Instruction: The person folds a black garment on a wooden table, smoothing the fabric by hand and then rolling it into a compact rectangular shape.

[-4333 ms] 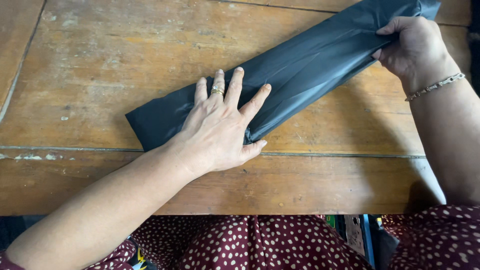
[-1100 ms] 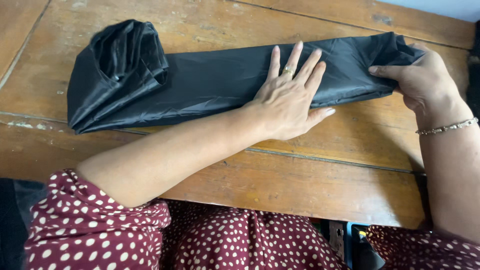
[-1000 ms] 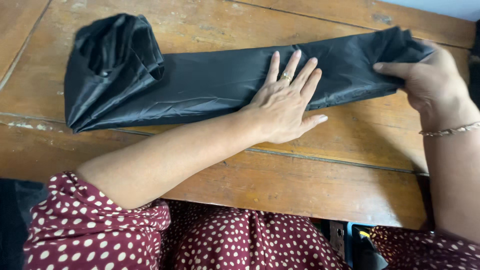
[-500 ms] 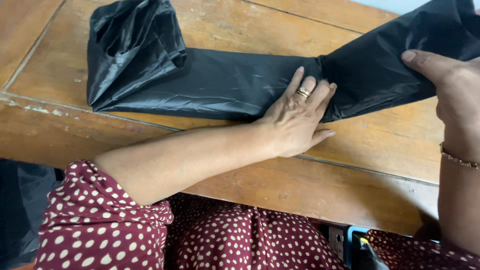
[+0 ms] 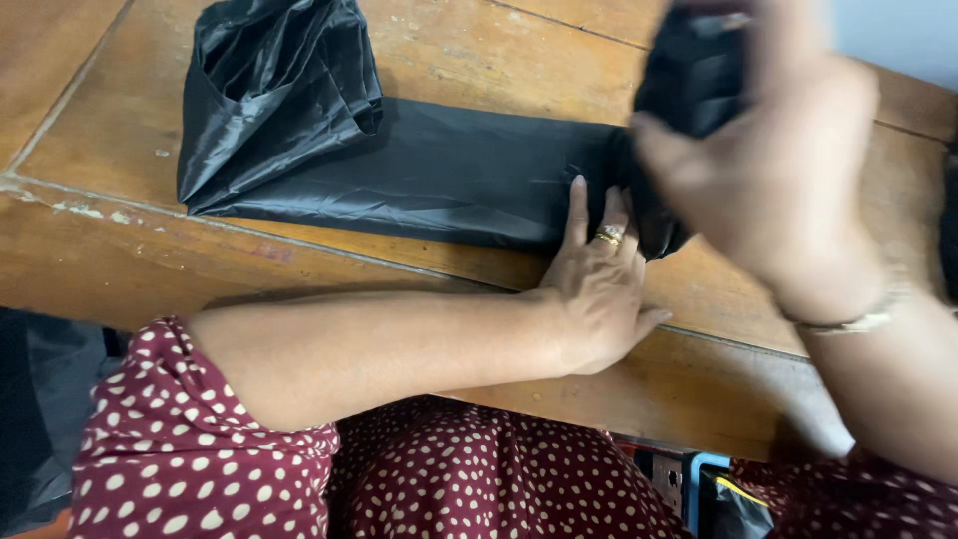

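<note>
On the wooden worktop [image 5: 479, 289], head view: black plastic bag [image 5: 439, 175] lies folded flat, bunched at far left. Left hand [image 5: 599, 289] presses its right part, fingers flat and spread. Right hand [image 5: 778, 170], blurred, fingers gripping the bag's lifted right end.
</note>
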